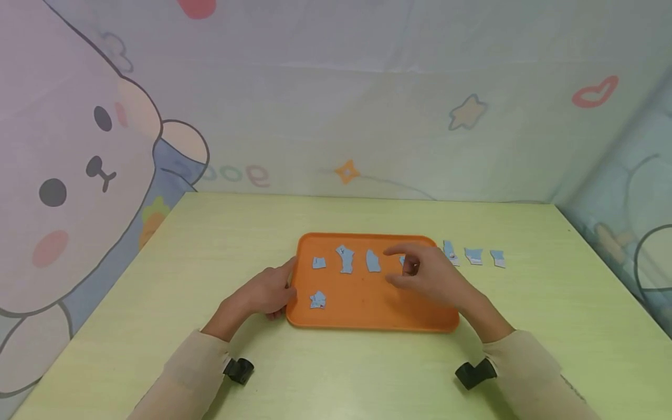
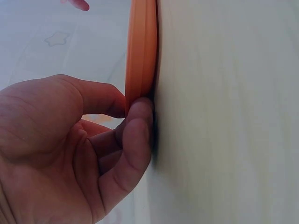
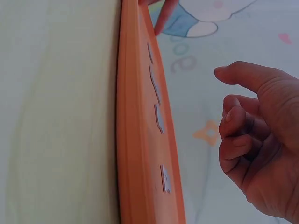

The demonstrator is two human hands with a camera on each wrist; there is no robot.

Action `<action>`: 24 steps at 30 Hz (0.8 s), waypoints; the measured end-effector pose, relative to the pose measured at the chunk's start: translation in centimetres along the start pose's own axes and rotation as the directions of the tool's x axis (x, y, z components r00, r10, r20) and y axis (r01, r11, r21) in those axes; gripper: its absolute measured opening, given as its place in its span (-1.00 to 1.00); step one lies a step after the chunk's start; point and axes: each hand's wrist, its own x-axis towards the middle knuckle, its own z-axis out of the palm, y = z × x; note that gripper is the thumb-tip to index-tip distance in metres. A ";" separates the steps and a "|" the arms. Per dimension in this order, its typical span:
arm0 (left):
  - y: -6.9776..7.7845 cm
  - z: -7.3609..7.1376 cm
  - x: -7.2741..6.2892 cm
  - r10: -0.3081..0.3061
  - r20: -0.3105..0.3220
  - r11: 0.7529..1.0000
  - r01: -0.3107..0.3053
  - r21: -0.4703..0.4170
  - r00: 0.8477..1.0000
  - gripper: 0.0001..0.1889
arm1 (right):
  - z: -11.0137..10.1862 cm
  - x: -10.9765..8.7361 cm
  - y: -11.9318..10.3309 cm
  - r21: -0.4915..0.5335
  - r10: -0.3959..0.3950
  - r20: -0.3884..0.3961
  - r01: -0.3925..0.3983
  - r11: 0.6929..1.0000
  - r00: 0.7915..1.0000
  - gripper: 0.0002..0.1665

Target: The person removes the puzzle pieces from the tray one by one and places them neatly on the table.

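Left grip (image 1: 270,289): thumb and fingers pinching the near-side-to-it edge of the orange tray (image 1: 362,312), which lies flat on the desk (image 1: 341,373) to that grip's right. Right grip (image 1: 433,277): holding nothing, thumb and index finger apart, other fingers curled in; it's over the tray's right part, clear of the surface in the right wrist view.

Blue pieces in the tray: the lone lower piece (image 1: 317,300) is just right of the left grip; the squarish piece (image 1: 319,263) sits beyond it. Farther left-to-right toward the right grip: the forked piece (image 1: 345,259), then the narrow piece (image 1: 373,261), just left of its fingertips. The half-hidden piece (image 1: 402,261) is behind its fingers in the head view, but lies on the tray in the right wrist view.

Off the tray, beyond and right of the right grip, in a row on the desk: tall piece (image 1: 449,252), wide piece (image 1: 473,256), end piece (image 1: 497,258).
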 end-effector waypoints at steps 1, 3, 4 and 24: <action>0.0 0.0 0.0 -0.002 -0.001 1.000 0.002 -0.002 1.000 -0.20 | 0.3 0.1 -0.2 0.007 -0.008 0.008 0.008 1.000 1.000 -0.44; 0.0 0.0 -0.1 -0.005 -0.003 1.000 0.005 -0.003 1.000 -0.20 | 0.9 0.4 -0.7 0.018 -0.017 0.025 0.016 1.000 1.000 -0.44; 0.0 0.0 -0.1 -0.004 -0.003 1.000 0.004 -0.002 1.000 -0.20 | 1.2 0.5 -1.0 0.017 -0.024 0.030 0.023 1.000 0.999 -0.45; 0.0 0.0 0.0 0.003 -0.012 1.000 -0.002 0.023 1.000 -0.20 | 5.7 2.1 -4.3 0.006 -0.010 0.204 0.009 1.000 0.979 -0.50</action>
